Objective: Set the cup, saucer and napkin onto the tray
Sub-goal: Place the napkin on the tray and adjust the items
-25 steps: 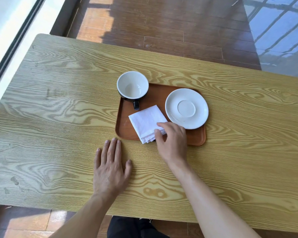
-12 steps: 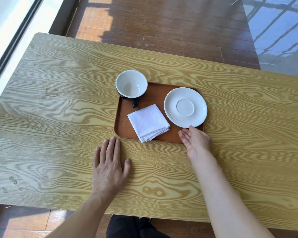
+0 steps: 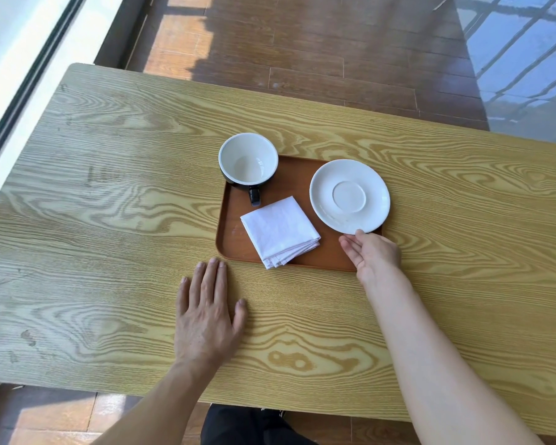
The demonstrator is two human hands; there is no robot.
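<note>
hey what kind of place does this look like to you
Probably a café or dining room by a window: a wood-grain table, an orange serving tray holding cup, saucer and napkin, and a tiled floor.

A light tabletop (image 3: 116, 220) with bold yellow wood grain fills most of the frame. Beyond it, reddish-brown plank floor (image 3: 318, 59) catches sunlight and window-bar reflections at upper right; a dark-framed window (image 3: 23, 88) runs along upper left.

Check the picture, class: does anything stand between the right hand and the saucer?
Nothing visible does. The right hand reaches the near rim of the saucer, its fingertips at the edge. The napkin lies apart, to the left on the tray.
</note>
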